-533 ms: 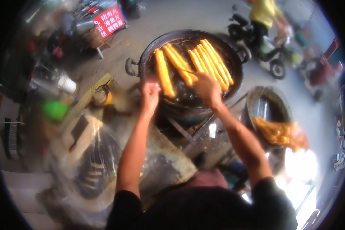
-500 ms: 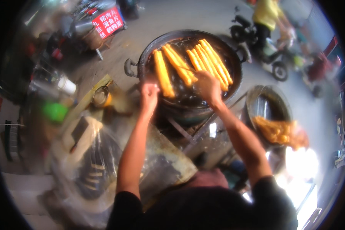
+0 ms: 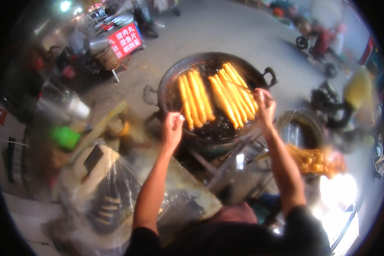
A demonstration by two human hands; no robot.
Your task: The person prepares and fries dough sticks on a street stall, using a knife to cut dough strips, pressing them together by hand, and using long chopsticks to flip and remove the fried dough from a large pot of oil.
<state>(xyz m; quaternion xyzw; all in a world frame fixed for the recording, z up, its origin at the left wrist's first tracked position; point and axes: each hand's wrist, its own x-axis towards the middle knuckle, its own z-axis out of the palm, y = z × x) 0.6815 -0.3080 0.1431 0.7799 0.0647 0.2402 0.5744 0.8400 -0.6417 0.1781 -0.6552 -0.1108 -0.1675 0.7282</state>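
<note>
Golden fried dough sticks float in a wide black wok [image 3: 163, 85] of dark oil, in a left group [image 3: 196, 100] and a right group [image 3: 232, 96]. My right hand [image 3: 265, 104] is at the wok's right rim, closed round long thin chopsticks [image 3: 240, 86] that slant left across the right group. Beside the left group, over the near-left rim, is my left hand [image 3: 172, 131]. Its fingers are curled in, with a small pale spot at the fingertips; what they hold, if anything, cannot be made out.
Right of my right forearm stands a round container [image 3: 301, 114] with a heap of fried dough [image 3: 313, 160] at its near side. A plastic-covered worktop [image 3: 115, 183] lies left. Beyond are a green bowl-like thing [image 3: 66, 137], a red sign [image 3: 124, 40] and a yellow-clad rider [image 3: 358, 89].
My right hand has moved from mid-wok to the right rim. The left dough sticks, earlier apart, now lie side by side. The wok sits lower in view; the yellow-clad rider is farther right.
</note>
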